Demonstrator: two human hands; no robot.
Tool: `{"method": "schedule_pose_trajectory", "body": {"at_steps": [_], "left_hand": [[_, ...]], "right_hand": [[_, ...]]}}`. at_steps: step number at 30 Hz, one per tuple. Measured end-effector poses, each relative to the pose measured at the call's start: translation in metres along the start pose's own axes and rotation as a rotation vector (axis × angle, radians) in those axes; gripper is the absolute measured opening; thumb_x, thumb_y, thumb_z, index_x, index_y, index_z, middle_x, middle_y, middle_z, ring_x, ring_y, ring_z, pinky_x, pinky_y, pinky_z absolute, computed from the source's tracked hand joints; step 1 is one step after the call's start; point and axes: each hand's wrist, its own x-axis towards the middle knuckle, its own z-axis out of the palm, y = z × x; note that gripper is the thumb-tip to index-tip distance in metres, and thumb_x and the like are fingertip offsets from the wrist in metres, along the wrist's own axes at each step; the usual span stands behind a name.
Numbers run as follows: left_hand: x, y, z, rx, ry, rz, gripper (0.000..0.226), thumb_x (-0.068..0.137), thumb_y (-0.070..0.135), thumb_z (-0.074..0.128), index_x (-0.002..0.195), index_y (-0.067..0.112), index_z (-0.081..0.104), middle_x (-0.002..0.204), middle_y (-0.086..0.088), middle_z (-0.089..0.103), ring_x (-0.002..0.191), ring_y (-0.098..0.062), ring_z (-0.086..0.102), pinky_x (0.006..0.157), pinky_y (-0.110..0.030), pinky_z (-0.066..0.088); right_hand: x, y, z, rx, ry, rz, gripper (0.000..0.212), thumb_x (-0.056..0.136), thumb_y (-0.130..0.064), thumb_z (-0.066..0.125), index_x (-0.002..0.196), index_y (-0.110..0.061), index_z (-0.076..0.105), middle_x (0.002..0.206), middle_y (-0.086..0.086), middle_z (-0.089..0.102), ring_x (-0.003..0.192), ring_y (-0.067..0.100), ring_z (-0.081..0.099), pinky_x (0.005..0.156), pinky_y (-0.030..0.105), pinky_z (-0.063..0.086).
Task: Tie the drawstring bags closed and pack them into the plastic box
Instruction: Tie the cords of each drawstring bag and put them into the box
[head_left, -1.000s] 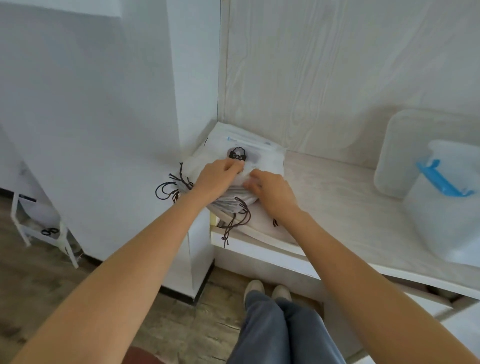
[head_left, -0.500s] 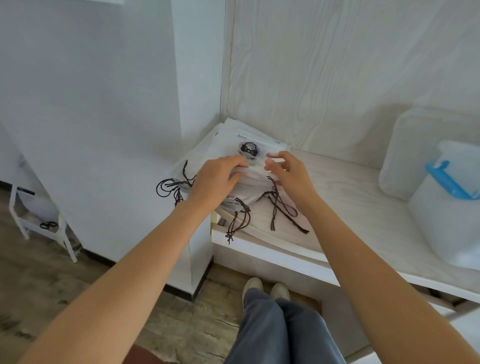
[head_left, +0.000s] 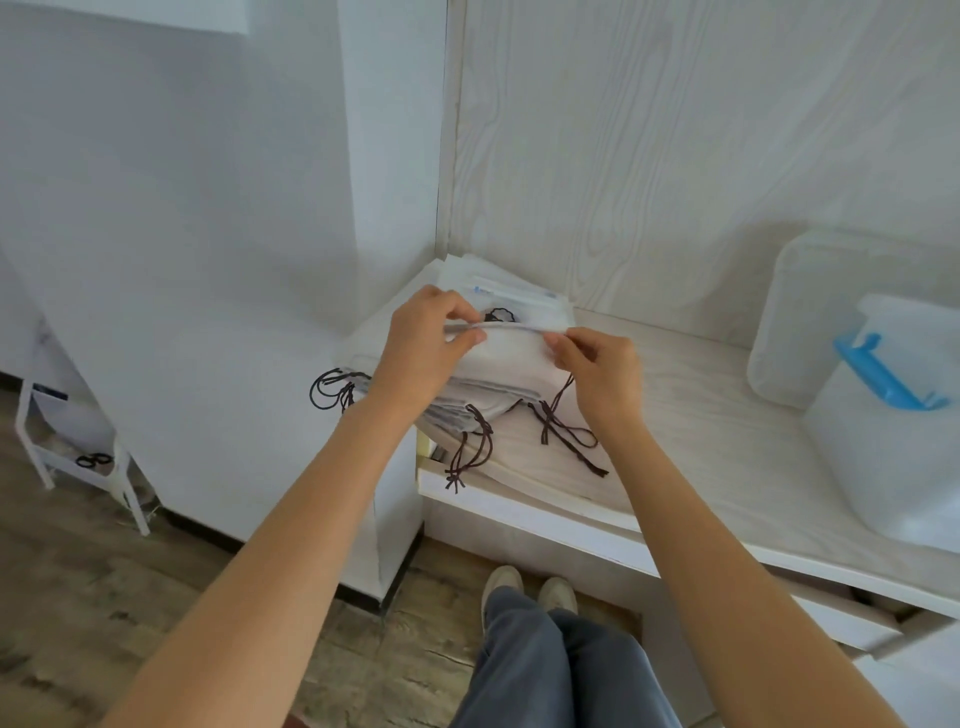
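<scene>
So I've got the top bag (head_left: 511, 345) pinched at its upper hem, left hand (head_left: 423, 345) at the 9 o'clock end and right hand (head_left: 597, 371) at 3, fingers curled on the fabric, bag lying on the stack (head_left: 483, 400) in the shelf's corner. Best move, I reckon, is peeling just that one layer up slowly so the dark cords (head_left: 563, 434) underneath don't snag. The plastic box (head_left: 893, 441) waits way off at 3 o'clock, lid probably leaning behind it.
</scene>
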Motion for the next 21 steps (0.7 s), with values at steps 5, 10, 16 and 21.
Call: {"method": "schedule_pose_trajectory", "body": {"at_steps": [5,10,16,21], "left_hand": [[-0.012,-0.002,-0.004,-0.054,0.193,-0.045,0.016,0.084,0.011,0.067,0.099,0.006,0.071,0.096,-0.006,0.064,0.083,-0.009,0.054,0.072,0.002,0.035],[-0.013,0.000,0.001,-0.186,0.350,-0.202,0.016,0.083,0.011,0.067,0.098,0.006,0.071,0.089,-0.002,0.070,0.078,-0.010,0.060,0.075,-0.009,0.043],[-0.016,0.006,0.006,-0.421,0.368,-0.285,0.015,0.079,0.011,0.071,0.094,0.012,0.074,0.070,0.006,0.066,0.055,0.005,0.055,0.063,-0.008,0.044],[-0.017,0.006,0.007,-0.676,0.283,-0.373,0.009,0.082,0.007,0.068,0.081,0.016,0.071,0.056,0.000,0.058,0.046,-0.004,0.044,0.049,-0.014,0.038]], "right_hand": [[-0.008,0.000,0.004,0.149,0.060,0.131,0.020,0.086,-0.022,0.066,0.079,-0.002,0.069,0.079,0.014,0.071,0.078,0.009,0.070,0.082,0.033,0.054],[-0.009,0.006,0.005,0.395,0.114,0.260,0.020,0.088,-0.009,0.062,0.071,-0.016,0.070,0.072,0.002,0.071,0.084,0.018,0.069,0.091,0.037,0.052],[-0.011,0.000,0.005,0.720,0.185,0.366,0.020,0.093,-0.007,0.054,0.077,-0.006,0.065,0.080,0.008,0.064,0.075,0.017,0.069,0.085,0.027,0.055],[-0.011,-0.005,0.005,0.961,0.222,0.476,0.019,0.093,-0.004,0.053,0.078,0.003,0.061,0.076,0.009,0.060,0.064,0.017,0.069,0.079,0.032,0.058]]}}
